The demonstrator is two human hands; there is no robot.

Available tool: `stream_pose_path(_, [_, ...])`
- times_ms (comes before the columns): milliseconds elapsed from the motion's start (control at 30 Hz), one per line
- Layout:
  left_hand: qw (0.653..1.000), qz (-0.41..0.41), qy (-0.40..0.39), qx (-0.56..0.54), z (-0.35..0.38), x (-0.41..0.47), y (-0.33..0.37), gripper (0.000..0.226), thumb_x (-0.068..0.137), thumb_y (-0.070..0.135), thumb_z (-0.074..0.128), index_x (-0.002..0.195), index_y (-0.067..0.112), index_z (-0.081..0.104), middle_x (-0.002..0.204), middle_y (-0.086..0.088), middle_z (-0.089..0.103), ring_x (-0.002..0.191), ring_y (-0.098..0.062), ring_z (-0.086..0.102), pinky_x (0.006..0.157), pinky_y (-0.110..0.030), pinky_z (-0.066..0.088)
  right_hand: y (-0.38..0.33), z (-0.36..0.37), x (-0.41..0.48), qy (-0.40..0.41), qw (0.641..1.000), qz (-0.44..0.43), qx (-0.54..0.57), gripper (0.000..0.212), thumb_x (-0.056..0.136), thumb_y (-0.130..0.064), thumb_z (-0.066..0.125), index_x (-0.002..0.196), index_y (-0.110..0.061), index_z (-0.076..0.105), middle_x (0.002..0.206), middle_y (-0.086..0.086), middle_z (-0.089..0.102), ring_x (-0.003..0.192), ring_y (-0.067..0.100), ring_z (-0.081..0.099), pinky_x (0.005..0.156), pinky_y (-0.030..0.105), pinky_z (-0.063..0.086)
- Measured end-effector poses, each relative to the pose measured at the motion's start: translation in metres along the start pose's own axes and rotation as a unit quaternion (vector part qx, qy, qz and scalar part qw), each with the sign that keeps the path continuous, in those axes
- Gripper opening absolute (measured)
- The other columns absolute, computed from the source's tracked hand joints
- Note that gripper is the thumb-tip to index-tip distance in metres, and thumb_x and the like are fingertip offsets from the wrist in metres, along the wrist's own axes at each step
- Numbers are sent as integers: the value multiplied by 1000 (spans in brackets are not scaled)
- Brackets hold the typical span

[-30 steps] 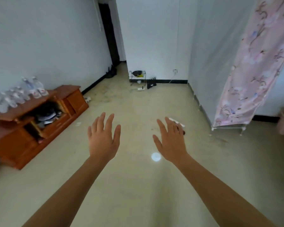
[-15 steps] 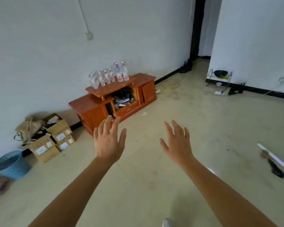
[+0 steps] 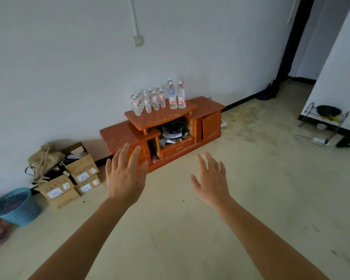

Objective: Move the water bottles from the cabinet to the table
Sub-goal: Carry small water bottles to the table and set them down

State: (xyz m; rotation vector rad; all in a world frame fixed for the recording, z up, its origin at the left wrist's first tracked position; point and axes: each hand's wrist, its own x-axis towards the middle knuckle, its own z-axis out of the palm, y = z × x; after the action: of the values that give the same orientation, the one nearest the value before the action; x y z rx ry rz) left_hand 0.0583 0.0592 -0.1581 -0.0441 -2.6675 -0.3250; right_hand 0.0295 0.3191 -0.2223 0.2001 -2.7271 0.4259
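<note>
Against the far white wall (image 3: 69, 67), bottles (image 3: 156, 101) are being borne upright in a cluster on the raised top of the cabinet (image 3: 210, 122). The left hand (image 3: 125, 178) and right hand (image 3: 212, 180) are being held out over the floor (image 3: 251, 199), nearer than the cabinet, with fingers (image 3: 122, 156) being spread straight. Boxes (image 3: 69, 180) and a basket (image 3: 16, 207) are being seen by the wall at the left.

A sparsely furnished room in a home: a low wooden cabinet (image 3: 117, 136) stands against a bare white wall (image 3: 69, 67) on a scuffed floor (image 3: 251, 188). Left of the cabinet sit cardboard boxes (image 3: 69, 183), a cloth bag (image 3: 45, 158) and a blue plastic basket (image 3: 16, 207). Right of it are a dark doorway (image 3: 303, 43) and a wire rack (image 3: 307, 112) holding what seems a pan (image 3: 328, 110).
</note>
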Motion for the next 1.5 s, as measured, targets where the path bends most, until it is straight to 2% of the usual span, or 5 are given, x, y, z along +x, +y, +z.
stream_pose_path(233, [999, -14, -43, -8, 112, 128, -51, 65, 100, 60, 21, 154, 26, 30, 160, -10, 32, 144, -34, 32, 115, -60, 29, 24, 92, 136, -23, 1000, 1, -19, 77, 87, -41, 70, 152, -15, 37, 153, 21, 42, 135, 37, 50, 112, 57, 35])
stream_pose_path(467, [996, -2, -90, -27, 206, 316, -74, 66, 101, 62, 15, 158, 31, 7, 168, -9, 4, 152, -35, 15, 120, -57, 20, 65, 146, 311, -31, 996, 48, -68, 82, 82, -35, 76, 150, -13, 37, 150, 23, 45, 130, 38, 53, 108, 59, 39])
stream_pose_path(800, [989, 29, -117, -80, 338, 537, -46, 69, 99, 64, 19, 158, 32, 5, 168, -8, 3, 151, -35, 16, 119, -55, 24, 170, 213, 494, -24, 990, 126, -59, 82, 90, -38, 66, 158, -16, 25, 160, 20, 30, 142, 37, 39, 117, 56, 28])
stream_pose_path(1067, [987, 9, -154, -35, 451, 702, -14, 70, 99, 61, 19, 159, 33, -5, 168, -4, -10, 153, -34, 9, 121, -55, 20, 271, 288, 695, -54, 992, 117, -8, 85, 82, -30, 74, 154, -15, 31, 152, 25, 41, 130, 42, 52, 108, 60, 39])
stream_pose_path(1500, [984, -42, -164, -48, 592, 909, -20, 72, 100, 61, 26, 159, 32, -2, 168, -3, -11, 154, -32, 7, 121, -57, 20, 338, 378, 948, -117, 992, 53, -4, 85, 91, -33, 66, 159, -21, 17, 159, 20, 29, 140, 37, 41, 115, 54, 35])
